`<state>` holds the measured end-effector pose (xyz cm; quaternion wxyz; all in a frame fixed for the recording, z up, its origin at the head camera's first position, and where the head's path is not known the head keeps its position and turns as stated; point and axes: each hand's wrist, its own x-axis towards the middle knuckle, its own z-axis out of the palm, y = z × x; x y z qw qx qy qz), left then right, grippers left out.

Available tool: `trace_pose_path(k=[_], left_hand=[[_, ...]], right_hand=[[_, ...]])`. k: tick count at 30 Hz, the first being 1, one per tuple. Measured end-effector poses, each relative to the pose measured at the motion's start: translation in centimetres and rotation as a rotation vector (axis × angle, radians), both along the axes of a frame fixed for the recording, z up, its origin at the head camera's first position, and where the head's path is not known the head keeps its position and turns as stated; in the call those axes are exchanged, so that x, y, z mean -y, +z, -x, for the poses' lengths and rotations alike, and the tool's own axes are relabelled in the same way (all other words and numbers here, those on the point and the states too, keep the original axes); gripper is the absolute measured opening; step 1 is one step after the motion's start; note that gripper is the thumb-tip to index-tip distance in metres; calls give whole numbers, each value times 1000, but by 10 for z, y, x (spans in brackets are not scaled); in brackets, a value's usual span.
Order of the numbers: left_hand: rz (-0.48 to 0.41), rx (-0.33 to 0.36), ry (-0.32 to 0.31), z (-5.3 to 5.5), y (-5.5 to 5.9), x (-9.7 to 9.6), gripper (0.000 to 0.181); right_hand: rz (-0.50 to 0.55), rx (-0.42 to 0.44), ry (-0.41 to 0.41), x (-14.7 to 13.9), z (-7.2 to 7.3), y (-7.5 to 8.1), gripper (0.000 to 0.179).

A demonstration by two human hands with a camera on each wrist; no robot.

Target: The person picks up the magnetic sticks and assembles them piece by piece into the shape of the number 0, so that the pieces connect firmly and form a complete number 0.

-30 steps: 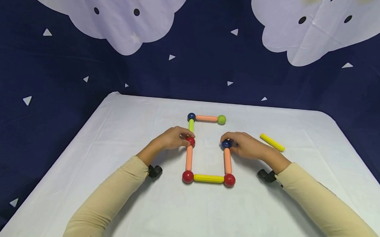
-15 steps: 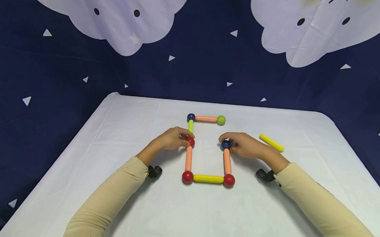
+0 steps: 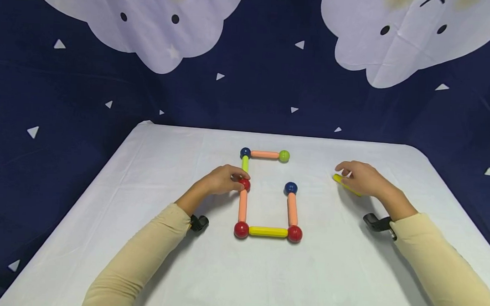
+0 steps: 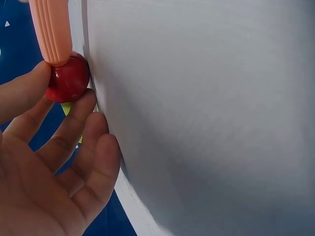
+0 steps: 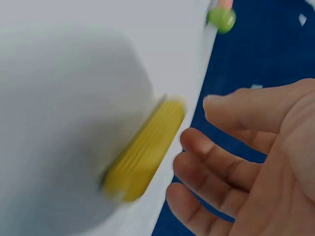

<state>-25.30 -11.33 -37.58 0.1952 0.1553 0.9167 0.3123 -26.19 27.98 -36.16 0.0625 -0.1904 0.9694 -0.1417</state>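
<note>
My left hand (image 3: 223, 179) pinches a red ball (image 4: 70, 81) between thumb and fingers, in the left wrist view. A peach ribbed stick (image 4: 51, 29) and a green stick (image 3: 245, 163) join that ball on opposite sides. Over a loose yellow stick (image 5: 146, 150) at the right, my right hand (image 3: 363, 178) hovers with parted, loosely bent fingers; in the right wrist view a gap shows between them and the stick. A dark blue ball (image 3: 290, 188) tops the peach stick (image 3: 292, 210) on the shape's right side.
Two more red balls (image 3: 241, 229) mark the shape's near corners, with a yellow stick (image 3: 268, 231) between them. At the back, a blue ball (image 3: 245, 152), a peach stick (image 3: 264, 154) and a green ball (image 3: 284, 156) form a row. White cloth (image 3: 264, 281) covers the table.
My right hand has let go of the blue ball and moved right, over the loose yellow stick. My left hand stays on the red ball.
</note>
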Motion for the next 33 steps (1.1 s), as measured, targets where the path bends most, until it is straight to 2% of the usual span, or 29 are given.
trace_pose_path(k=[6, 15, 20, 27, 33], left_hand=[[-10, 16, 6, 0, 1, 0, 34], [-4, 18, 14, -2, 2, 0, 35], [-3, 26, 17, -2, 2, 0, 35], [1, 16, 24, 0, 3, 1, 34], [-7, 25, 11, 1, 2, 0, 34]], right_hand=[[-22, 133, -91, -18, 3, -5, 35], [-13, 168, -107, -18, 5, -7, 38], [38, 205, -111, -19, 3, -8, 40], [114, 192, -102, -14, 7, -10, 34], [261, 261, -137, -4, 16, -14, 50]])
